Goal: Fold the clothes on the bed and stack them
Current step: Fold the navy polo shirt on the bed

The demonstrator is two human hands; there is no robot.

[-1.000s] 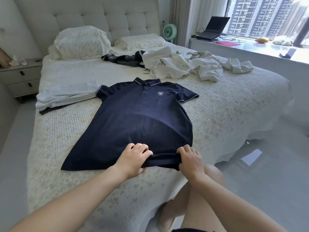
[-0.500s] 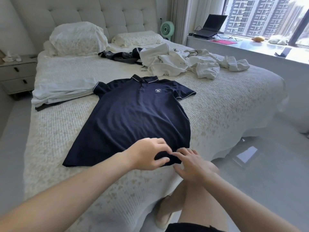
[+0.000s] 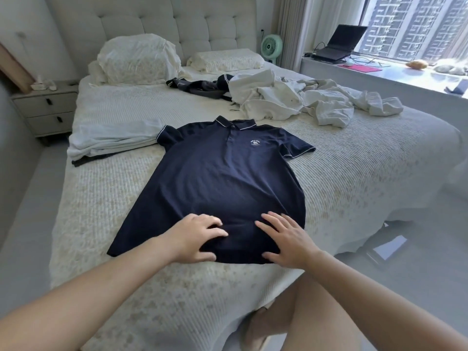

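Note:
A navy polo shirt (image 3: 222,178) lies face up and spread flat on the bed (image 3: 367,173), collar toward the headboard. My left hand (image 3: 195,236) rests on its lower hem with fingers spread and slightly bent, holding nothing. My right hand (image 3: 286,236) lies flat on the hem beside it, fingers straight. A folded white garment (image 3: 114,138) over a dark one sits to the shirt's left. A heap of unfolded white clothes (image 3: 304,102) and a dark garment (image 3: 200,87) lie further back.
Two pillows (image 3: 136,59) lean at the headboard. A nightstand (image 3: 45,107) stands left of the bed. A laptop (image 3: 339,44) sits on the window ledge at the right, a green fan (image 3: 271,46) beside it. My bare knee is near the bed's front edge.
Both hands let go of the pinched hem and now lie spread on it. The shirt's bottom edge looks flatter than before.

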